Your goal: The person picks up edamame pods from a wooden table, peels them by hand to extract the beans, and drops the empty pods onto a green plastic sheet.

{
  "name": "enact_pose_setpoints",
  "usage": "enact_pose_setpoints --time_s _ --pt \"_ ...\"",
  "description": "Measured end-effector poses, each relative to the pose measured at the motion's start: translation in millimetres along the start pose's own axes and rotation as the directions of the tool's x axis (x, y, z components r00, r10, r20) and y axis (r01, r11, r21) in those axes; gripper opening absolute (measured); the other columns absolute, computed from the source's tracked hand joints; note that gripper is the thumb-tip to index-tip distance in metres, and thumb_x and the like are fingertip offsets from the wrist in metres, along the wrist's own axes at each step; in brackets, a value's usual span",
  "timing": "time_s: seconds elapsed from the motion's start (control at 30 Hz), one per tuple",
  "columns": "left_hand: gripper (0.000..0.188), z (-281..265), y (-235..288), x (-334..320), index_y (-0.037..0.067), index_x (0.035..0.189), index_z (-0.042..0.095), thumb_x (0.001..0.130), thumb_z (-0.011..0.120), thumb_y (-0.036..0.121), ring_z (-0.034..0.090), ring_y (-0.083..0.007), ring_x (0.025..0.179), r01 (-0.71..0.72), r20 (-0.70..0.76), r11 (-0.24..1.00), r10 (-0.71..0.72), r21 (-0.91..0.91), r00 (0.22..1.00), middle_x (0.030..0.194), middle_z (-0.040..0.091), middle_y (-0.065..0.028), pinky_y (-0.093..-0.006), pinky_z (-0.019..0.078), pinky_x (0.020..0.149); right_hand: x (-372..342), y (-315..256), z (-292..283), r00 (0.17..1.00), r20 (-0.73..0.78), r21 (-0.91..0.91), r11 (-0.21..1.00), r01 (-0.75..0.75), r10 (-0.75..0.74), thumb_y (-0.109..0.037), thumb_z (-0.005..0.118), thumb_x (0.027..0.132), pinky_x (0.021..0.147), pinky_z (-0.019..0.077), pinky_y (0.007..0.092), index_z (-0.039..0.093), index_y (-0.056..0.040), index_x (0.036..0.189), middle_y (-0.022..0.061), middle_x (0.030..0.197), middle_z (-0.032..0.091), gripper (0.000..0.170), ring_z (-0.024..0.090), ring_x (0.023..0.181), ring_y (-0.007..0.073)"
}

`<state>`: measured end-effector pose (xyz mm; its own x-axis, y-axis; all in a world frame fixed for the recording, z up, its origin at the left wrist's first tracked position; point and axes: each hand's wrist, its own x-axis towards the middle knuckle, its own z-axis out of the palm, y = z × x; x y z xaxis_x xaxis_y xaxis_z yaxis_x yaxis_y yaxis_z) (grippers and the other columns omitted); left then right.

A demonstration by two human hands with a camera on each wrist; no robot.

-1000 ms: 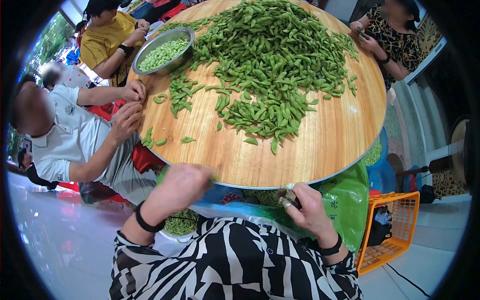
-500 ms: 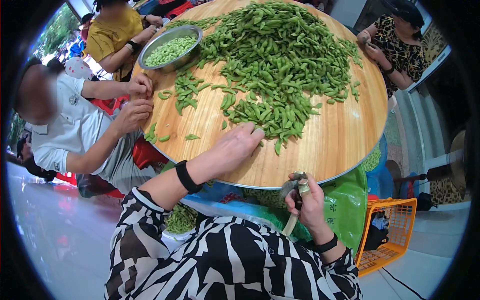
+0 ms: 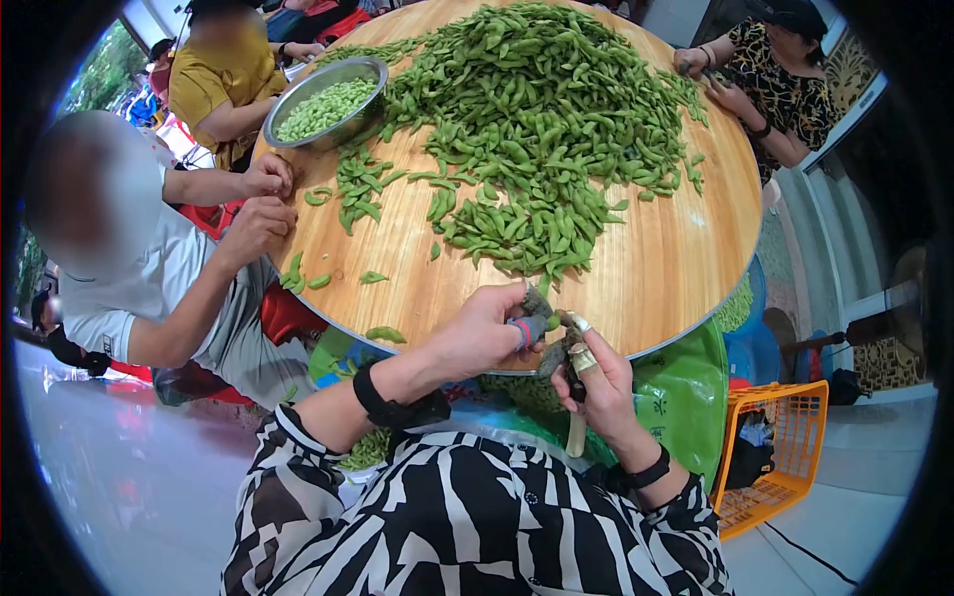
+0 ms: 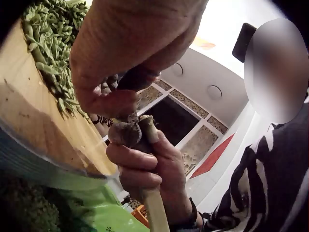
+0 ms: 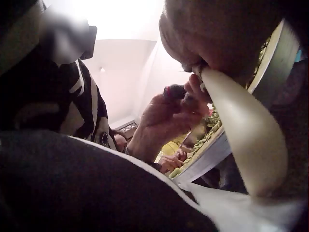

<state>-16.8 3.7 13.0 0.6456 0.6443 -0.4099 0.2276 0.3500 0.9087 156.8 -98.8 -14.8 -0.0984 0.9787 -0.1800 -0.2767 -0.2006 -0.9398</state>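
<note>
At the near edge of the round wooden table (image 3: 686, 258), my left hand (image 3: 477, 330) pinches a green soybean pod (image 3: 554, 323). A grey cover with a pink band wraps one of its fingers. Just to the right, my right hand (image 3: 608, 385) grips a pale, smooth handle (image 3: 576, 435) that sticks out below the fist; what it belongs to is hidden by the fingers. Pale wrapping covers the right thumb. Both hands' fingertips come close together in the left wrist view. A large pile of pods (image 3: 537, 119) covers the table's far half.
A metal bowl (image 3: 375, 104) of shelled beans stands at the table's left. Loose pods lie near the left edge. Green plastic (image 3: 686, 397) hangs below the rim, with an orange crate (image 3: 820, 427) to its right. Three people sit around the table.
My left hand reached out to the pile's near edge, then came back with a pod to my right hand. A single pod now shows on the table beside the left forearm.
</note>
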Motion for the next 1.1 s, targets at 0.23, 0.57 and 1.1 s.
enact_pose_setpoints --time_s 0.23,0.57,1.1 --pt "0.02 14 -27 9 0.001 0.111 0.058 0.092 0.054 0.007 0.055 -0.0067 0.079 -0.195 -0.041 0.972 0.191 -0.132 0.981 0.09 0.06 -0.002 -0.0216 0.0476 0.068 0 2 -1 0.998 0.052 0.029 0.999 0.017 -0.018 -0.019 0.036 0.101 0.044 0.0327 0.0173 0.03 -0.0055 0.143 0.0023 0.068 0.051 0.045 0.042 0.049 0.0056" --pt "0.02 18 -29 6 -0.001 0.11 0.056 0.092 0.051 0.007 0.053 -0.0072 0.076 -0.346 -0.112 0.898 0.386 0.271 0.916 0.084 0.059 -0.004 -0.0235 0.0447 0.068 2 3 -3 0.995 0.071 0.092 0.994 0.065 -0.072 -0.021 0.038 0.101 0.044 0.0325 0.0171 0.032 -0.0023 0.142 0.0016 0.068 0.048 0.046 0.043 0.05 0.0056" --pt "0.014 16 -25 8 0.003 0.103 0.058 0.093 0.053 0.011 0.05 -0.0096 0.066 -0.255 -0.037 0.957 0.253 -0.135 0.967 0.075 0.055 -0.002 -0.0238 0.0397 0.057 0 2 -16 0.996 0.01 -0.005 0.996 0.089 -0.088 -0.006 0.045 0.095 0.045 0.0354 0.0199 0.048 0.0005 0.132 0.0023 0.074 0.053 0.038 0.043 0.051 0.0075"
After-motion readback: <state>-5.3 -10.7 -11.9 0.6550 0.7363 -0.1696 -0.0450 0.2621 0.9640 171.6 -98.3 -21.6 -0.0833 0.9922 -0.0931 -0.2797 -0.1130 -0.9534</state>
